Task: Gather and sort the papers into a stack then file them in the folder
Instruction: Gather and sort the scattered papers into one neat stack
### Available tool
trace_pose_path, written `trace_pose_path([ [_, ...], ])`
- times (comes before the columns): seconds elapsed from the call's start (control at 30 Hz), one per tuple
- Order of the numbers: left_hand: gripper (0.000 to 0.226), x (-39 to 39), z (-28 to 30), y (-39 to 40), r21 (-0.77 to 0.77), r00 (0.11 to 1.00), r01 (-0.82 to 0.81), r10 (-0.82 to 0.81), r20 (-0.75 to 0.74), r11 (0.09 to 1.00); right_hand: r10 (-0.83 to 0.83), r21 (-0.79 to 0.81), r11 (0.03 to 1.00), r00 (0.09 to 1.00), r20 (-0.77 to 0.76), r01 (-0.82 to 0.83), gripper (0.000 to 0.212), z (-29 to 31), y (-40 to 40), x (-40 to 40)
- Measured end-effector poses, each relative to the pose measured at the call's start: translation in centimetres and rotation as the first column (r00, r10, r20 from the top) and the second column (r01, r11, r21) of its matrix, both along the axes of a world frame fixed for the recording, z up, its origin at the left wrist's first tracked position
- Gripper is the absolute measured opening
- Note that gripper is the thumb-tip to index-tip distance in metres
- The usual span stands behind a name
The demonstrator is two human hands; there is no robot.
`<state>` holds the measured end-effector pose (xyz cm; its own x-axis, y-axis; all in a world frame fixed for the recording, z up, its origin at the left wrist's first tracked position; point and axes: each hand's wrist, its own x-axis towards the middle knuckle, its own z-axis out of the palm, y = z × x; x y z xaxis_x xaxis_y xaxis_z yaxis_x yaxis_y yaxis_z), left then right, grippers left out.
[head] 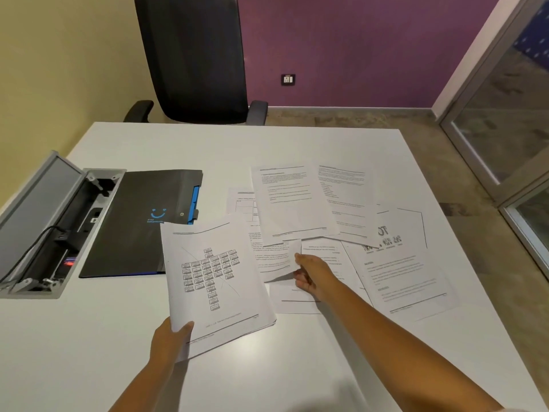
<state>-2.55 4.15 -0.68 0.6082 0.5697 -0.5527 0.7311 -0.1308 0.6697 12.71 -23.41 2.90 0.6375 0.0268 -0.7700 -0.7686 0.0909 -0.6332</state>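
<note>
My left hand (170, 340) grips the near corner of a small stack of papers (217, 283), lifted just above the white table (89, 337); its top sheet shows a chart of boxes. My right hand (312, 275) pinches the right edge of a loose printed sheet (271, 257) in the middle of the table, and that edge curls up. Several more printed sheets (294, 200) lie scattered and overlapping to the right, one with a logo (398, 257). A shut black folder (139, 224) with a blue smile mark and blue tabs lies flat at left.
An open grey cable box (53, 230) with plugs and wires is set into the table at far left. A black office chair (193, 60) stands behind the far edge. A glass partition (511, 114) is on the right.
</note>
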Motion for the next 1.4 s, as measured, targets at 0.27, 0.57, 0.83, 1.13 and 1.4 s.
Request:
trace_pose_path([
  [0.27, 0.043, 0.3, -0.9, 0.5, 0.053, 0.998, 0.031, -0.028, -0.054, 0.998, 0.014, -0.056, 0.998, 0.985, 0.171, -0.004, 0.047, -0.1, 0.0, 4.5],
  [0.57, 0.052, 0.3, -1.1, 0.4, 0.088, 0.998, 0.052, -0.047, -0.053, 0.995, -0.133, 0.147, 0.983, 0.983, 0.124, 0.114, 0.043, -1.2, -0.8, 5.4],
  [0.83, 0.054, 0.5, -1.1, 0.4, 0.079, 0.993, 0.116, -0.113, -0.045, 0.99, -0.023, 0.062, 0.998, 0.994, 0.104, 0.017, 0.036, -1.7, -1.6, 2.5],
  [1.13, 0.056, 0.4, -1.0, 0.3, 0.072, 0.993, 0.118, -0.117, -0.022, 0.99, 0.148, -0.39, 0.917, 0.978, 0.145, -0.081, 0.014, -1.1, 1.5, 2.5],
  [1.4, 0.053, 0.2, -1.1, 0.2, 0.083, 0.992, 0.124, -0.123, -0.017, 0.989, 0.117, -0.543, 0.838, 0.989, 0.087, -0.051, 0.032, -1.5, -0.1, 2.3],
])
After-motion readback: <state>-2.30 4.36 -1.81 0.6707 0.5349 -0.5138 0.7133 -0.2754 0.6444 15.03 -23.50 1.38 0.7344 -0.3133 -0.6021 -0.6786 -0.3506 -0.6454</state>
